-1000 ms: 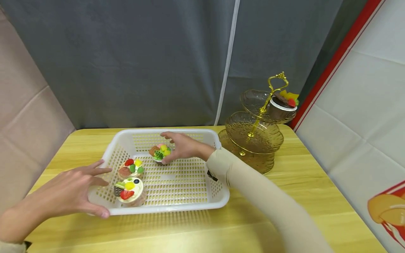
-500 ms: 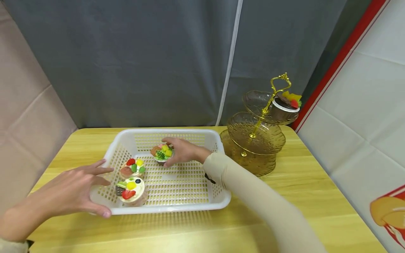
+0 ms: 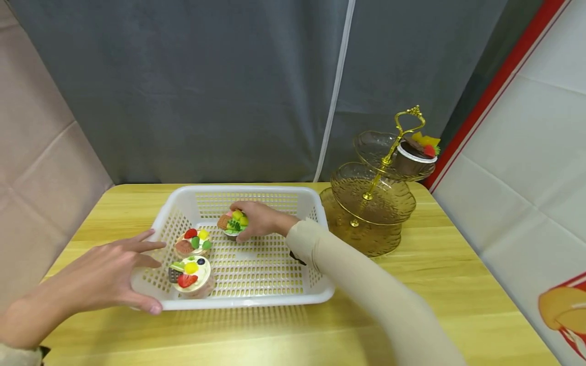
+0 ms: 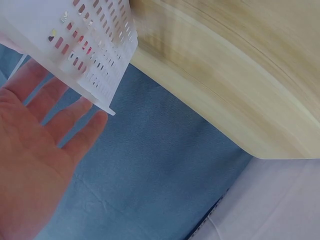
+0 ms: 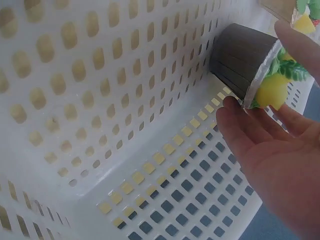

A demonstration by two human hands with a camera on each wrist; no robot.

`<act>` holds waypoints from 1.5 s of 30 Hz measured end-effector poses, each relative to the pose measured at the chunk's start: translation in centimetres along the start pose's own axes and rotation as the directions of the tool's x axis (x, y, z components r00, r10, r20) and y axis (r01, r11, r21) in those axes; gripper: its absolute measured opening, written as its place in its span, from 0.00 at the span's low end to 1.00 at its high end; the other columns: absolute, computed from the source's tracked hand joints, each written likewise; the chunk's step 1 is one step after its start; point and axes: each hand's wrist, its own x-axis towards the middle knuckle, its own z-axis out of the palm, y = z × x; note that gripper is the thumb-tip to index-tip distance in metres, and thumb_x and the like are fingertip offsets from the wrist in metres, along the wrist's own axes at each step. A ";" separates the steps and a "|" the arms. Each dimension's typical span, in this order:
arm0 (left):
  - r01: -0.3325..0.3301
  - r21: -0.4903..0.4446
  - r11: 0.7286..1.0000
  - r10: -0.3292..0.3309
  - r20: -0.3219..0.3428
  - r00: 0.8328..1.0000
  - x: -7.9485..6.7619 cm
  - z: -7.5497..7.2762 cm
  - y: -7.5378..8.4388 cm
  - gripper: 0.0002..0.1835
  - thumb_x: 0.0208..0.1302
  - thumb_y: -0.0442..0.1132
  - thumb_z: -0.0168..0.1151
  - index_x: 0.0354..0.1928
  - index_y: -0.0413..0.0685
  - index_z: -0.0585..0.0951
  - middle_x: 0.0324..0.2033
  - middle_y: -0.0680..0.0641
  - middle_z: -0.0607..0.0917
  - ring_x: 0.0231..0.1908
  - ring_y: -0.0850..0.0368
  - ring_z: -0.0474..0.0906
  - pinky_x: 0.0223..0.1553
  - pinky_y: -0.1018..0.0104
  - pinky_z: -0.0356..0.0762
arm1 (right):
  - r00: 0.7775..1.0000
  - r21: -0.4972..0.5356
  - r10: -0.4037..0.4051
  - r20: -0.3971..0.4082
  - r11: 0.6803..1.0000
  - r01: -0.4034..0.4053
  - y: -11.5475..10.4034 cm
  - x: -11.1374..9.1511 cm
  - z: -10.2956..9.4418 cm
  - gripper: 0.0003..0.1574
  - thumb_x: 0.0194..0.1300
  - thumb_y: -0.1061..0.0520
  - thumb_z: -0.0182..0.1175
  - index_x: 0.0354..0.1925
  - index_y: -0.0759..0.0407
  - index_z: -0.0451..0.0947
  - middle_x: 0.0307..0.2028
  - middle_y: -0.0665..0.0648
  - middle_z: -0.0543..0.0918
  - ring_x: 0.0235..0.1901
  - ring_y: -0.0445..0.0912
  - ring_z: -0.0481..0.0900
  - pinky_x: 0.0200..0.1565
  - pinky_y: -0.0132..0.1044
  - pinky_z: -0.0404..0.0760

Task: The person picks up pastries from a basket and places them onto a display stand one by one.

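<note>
A white perforated plastic basket [image 3: 247, 303] stands on the table. My right hand [image 3: 262, 220] reaches into it, thumb and fingers on either side of a small dark-cupped cupcake [image 3: 235, 223] topped with yellow fruit, green leaves and a biscuit. In the right wrist view the brown pleated cup [image 5: 242, 60] is tilted, with fingertips at its rim. My left hand [image 3: 107, 274] spreads along the basket's left end, its thumb on the near rim. Near that hand are two cream-topped fruit cupcakes, one in front [image 3: 194, 279] and one behind [image 3: 193, 243].
To the right of the basket stands a three-tier amber glass stand [image 3: 373, 201] with a gold handle. A dark chocolate cupcake [image 3: 415, 157] with fruit sits on its top tier. A grey curtain [image 3: 206, 91] hangs behind the wooden table [image 3: 439, 284].
My right hand has closed in on the dark-cupped cupcake, thumb and fingers nearer its sides. The left hand has kept its place at the basket. The view has shifted slightly.
</note>
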 end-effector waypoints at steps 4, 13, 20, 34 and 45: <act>0.004 0.001 1.000 -0.004 0.005 1.000 0.0 0.0 0.1 0.44 0.28 0.81 0.68 0.34 0.50 0.89 0.51 0.44 0.86 0.58 0.32 0.76 0.35 0.41 0.79 | 1.000 -0.006 0.007 -0.015 1.000 -0.007 -0.1 0.2 0.3 0.45 0.53 0.55 0.75 0.67 0.57 0.68 0.55 0.52 0.78 0.49 0.41 0.74 0.53 0.31 0.70; 0.008 0.000 1.000 -0.008 0.005 1.000 0.0 -0.1 0.1 0.44 0.28 0.81 0.68 0.35 0.50 0.89 0.51 0.44 0.86 0.58 0.33 0.76 0.34 0.43 0.79 | 1.000 -0.025 0.015 -0.019 1.000 -0.015 -0.2 0.3 0.9 0.47 0.54 0.58 0.74 0.68 0.54 0.65 0.59 0.53 0.77 0.52 0.42 0.75 0.55 0.33 0.70; 0.012 0.003 1.000 -0.012 0.007 1.000 -0.1 -0.1 0.0 0.44 0.28 0.81 0.68 0.35 0.50 0.89 0.52 0.44 0.85 0.58 0.32 0.75 0.34 0.41 0.79 | 1.000 -0.014 0.012 -0.027 1.000 -0.012 -0.3 0.4 1.1 0.49 0.55 0.55 0.75 0.70 0.55 0.64 0.63 0.53 0.75 0.56 0.43 0.74 0.58 0.32 0.69; 0.017 0.004 1.000 -0.017 0.017 1.000 0.1 -0.2 0.1 0.43 0.28 0.81 0.68 0.35 0.50 0.89 0.52 0.44 0.85 0.58 0.32 0.75 0.34 0.43 0.79 | 0.995 0.077 -0.006 -0.103 0.997 0.014 -0.6 0.1 0.1 0.44 0.49 0.55 0.79 0.63 0.58 0.72 0.48 0.52 0.81 0.42 0.40 0.76 0.46 0.28 0.71; 0.022 0.007 1.000 -0.022 0.033 0.999 0.1 -0.2 0.1 0.43 0.28 0.81 0.68 0.35 0.51 0.89 0.52 0.44 0.85 0.58 0.32 0.75 0.31 0.43 0.78 | 0.987 0.183 -0.044 -0.153 0.981 0.072 -1.2 -1.0 -1.2 0.49 0.46 0.52 0.81 0.65 0.60 0.73 0.56 0.55 0.79 0.50 0.41 0.76 0.50 0.27 0.72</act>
